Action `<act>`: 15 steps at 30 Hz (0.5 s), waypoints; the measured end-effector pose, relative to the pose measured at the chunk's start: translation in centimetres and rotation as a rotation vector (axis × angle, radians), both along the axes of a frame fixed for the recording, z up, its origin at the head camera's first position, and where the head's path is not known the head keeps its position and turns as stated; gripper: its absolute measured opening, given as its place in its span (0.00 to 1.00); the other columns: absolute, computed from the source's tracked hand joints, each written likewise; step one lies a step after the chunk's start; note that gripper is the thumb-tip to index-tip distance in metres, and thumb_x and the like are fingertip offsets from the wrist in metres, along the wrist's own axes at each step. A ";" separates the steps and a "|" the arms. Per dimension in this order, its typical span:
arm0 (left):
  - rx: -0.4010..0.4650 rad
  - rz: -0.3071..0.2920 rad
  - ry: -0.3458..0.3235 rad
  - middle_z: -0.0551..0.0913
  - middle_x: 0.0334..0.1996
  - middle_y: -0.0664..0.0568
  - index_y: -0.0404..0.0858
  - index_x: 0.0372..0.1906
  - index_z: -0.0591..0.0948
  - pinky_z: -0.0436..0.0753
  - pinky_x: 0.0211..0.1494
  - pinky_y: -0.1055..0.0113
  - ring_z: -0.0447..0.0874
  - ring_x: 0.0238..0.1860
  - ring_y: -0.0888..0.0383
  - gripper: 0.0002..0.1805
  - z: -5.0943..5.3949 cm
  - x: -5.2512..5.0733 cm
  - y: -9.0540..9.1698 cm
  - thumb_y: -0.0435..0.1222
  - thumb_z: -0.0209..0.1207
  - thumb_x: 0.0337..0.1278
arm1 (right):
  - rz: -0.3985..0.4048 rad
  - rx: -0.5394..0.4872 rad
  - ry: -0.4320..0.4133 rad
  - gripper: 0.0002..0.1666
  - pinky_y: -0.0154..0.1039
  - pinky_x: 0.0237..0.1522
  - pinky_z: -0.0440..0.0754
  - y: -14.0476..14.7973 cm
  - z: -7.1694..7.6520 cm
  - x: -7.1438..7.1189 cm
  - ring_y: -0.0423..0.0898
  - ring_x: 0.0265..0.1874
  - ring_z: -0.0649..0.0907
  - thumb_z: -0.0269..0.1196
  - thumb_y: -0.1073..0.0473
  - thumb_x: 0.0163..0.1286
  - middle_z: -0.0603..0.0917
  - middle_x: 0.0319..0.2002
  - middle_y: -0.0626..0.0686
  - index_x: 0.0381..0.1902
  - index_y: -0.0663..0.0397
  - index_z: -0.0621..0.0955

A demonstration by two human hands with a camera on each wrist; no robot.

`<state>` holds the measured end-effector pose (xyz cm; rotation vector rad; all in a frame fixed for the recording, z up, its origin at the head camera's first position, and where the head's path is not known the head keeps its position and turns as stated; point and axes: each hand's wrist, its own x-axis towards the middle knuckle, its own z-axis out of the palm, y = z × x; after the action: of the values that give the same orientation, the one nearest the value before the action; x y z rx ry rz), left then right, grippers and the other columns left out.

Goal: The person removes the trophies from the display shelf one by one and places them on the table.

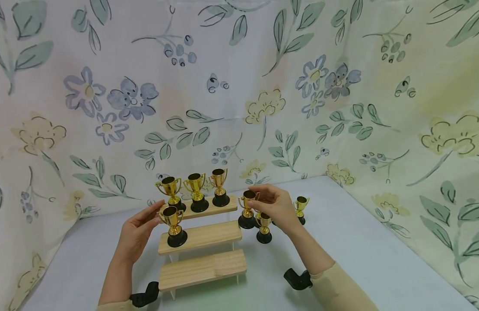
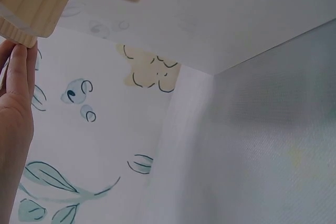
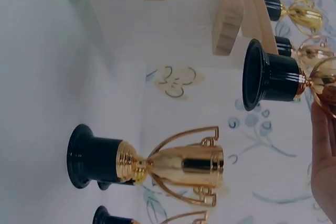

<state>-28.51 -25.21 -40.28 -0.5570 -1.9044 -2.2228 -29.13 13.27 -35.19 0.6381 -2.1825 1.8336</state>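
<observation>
My right hand (image 1: 276, 206) grips a small gold trophy cup (image 1: 248, 209) by its cup; its black base hangs in the air beside the shelves in the right wrist view. My left hand (image 1: 136, 235) is at the left end of a tiered wooden stand (image 1: 208, 236). In the left wrist view its straight fingertips (image 2: 23, 56) touch the end of a board (image 2: 39, 3). One gold trophy (image 1: 173, 220) stands upright at the left of the middle tier, close to the left thumb. Three more, including a copper-toned trophy (image 1: 219, 183), line the top tier.
Right of the stand, a gold trophy (image 1: 264, 222) stands on the white tabletop (image 1: 332, 250), with another trophy (image 1: 300, 205) farther right. Others are partly hidden behind the right hand and forearm. The lowest tier (image 1: 202, 270) is bare wood. Floral cloth (image 1: 239, 86) hangs behind.
</observation>
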 end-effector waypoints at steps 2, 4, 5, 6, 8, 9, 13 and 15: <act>0.002 0.000 -0.002 0.82 0.58 0.67 0.27 0.70 0.66 0.78 0.60 0.83 0.80 0.60 0.70 0.28 0.1 0.0 0.0 0.26 0.55 0.67 | -0.008 -0.001 -0.004 0.22 0.30 0.34 0.84 0.4 0.0 -0.1 0.37 0.30 0.84 0.72 0.59 0.61 0.86 0.36 0.38 0.54 0.54 0.83; 0.001 0.003 -0.005 0.82 0.58 0.68 0.27 0.70 0.66 0.78 0.60 0.83 0.80 0.60 0.71 0.28 0.1 0.0 0.0 0.27 0.56 0.67 | -0.012 -0.008 -0.010 0.22 0.31 0.36 0.86 0.8 0.0 -0.1 0.38 0.32 0.85 0.72 0.59 0.61 0.86 0.38 0.39 0.54 0.54 0.83; 0.001 0.004 -0.005 0.82 0.58 0.68 0.26 0.70 0.66 0.78 0.60 0.83 0.80 0.60 0.71 0.28 0.2 0.1 0.0 0.27 0.56 0.67 | -0.010 -0.011 -0.009 0.23 0.31 0.37 0.86 1.0 -0.1 -0.1 0.38 0.33 0.85 0.72 0.59 0.61 0.86 0.39 0.39 0.54 0.55 0.83; 0.000 0.006 -0.006 0.82 0.58 0.68 0.26 0.70 0.66 0.78 0.60 0.83 0.80 0.59 0.71 0.28 0.2 0.1 0.1 0.27 0.56 0.67 | -0.009 -0.017 -0.012 0.23 0.31 0.38 0.87 1.2 -0.1 -0.1 0.38 0.33 0.86 0.72 0.60 0.61 0.86 0.40 0.40 0.55 0.57 0.83; 0.006 -0.001 -0.002 0.82 0.58 0.68 0.26 0.70 0.66 0.77 0.60 0.84 0.80 0.59 0.71 0.27 0.2 0.1 0.1 0.25 0.55 0.67 | -0.019 -0.022 -0.014 0.24 0.31 0.40 0.87 1.6 -0.2 -0.1 0.38 0.35 0.86 0.72 0.60 0.60 0.86 0.43 0.40 0.55 0.57 0.82; 0.009 -0.004 -0.002 0.82 0.58 0.68 0.26 0.70 0.66 0.77 0.60 0.84 0.80 0.59 0.71 0.27 0.3 0.1 0.1 0.25 0.55 0.67 | -0.028 -0.020 -0.015 0.24 0.31 0.41 0.87 1.9 -0.2 0.0 0.38 0.35 0.86 0.72 0.59 0.60 0.86 0.44 0.40 0.55 0.56 0.83; 0.023 -0.017 -0.001 0.82 0.58 0.67 0.26 0.70 0.66 0.77 0.61 0.83 0.80 0.60 0.71 0.27 0.3 0.1 0.1 0.24 0.54 0.67 | -0.057 -0.020 -0.019 0.24 0.30 0.43 0.87 2.8 -0.2 0.0 0.38 0.37 0.86 0.73 0.58 0.60 0.87 0.42 0.38 0.54 0.54 0.83; 0.021 -0.013 -0.005 0.82 0.58 0.67 0.26 0.70 0.66 0.77 0.61 0.83 0.80 0.60 0.71 0.28 0.2 0.1 0.1 0.26 0.55 0.67 | -0.073 -0.015 -0.015 0.24 0.30 0.41 0.86 3.3 -0.2 0.0 0.38 0.36 0.85 0.72 0.58 0.60 0.87 0.39 0.37 0.55 0.54 0.83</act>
<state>-28.37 -25.12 -40.05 -0.5623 -1.8833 -2.2518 -29.08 16.59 -35.38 0.5367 -2.1689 1.8221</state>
